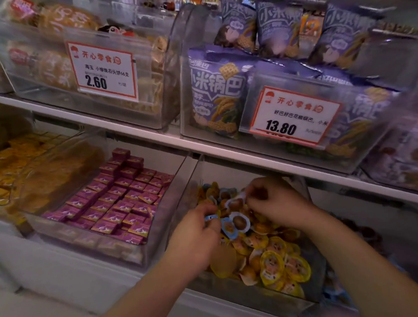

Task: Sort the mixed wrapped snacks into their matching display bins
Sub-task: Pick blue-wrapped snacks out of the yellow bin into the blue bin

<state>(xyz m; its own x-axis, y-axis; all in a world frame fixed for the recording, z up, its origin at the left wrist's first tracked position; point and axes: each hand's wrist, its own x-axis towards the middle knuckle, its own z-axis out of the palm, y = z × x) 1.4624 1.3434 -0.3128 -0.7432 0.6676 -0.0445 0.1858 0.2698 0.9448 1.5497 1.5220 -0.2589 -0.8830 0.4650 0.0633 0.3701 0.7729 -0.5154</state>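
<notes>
Sorting under way: blue-rimmed strays remain in the yellow-pack bin.
Left hand [195, 229] pinches blue-rimmed packs [229, 227]; at two o'clock, right hand [271, 199] pinches another pack [236, 203]. Yellow-rimmed packs [282, 264] fill the clear bin [240, 296].

Two bare forearms and hands [232, 218], no sleeves, rings or watch
</notes>
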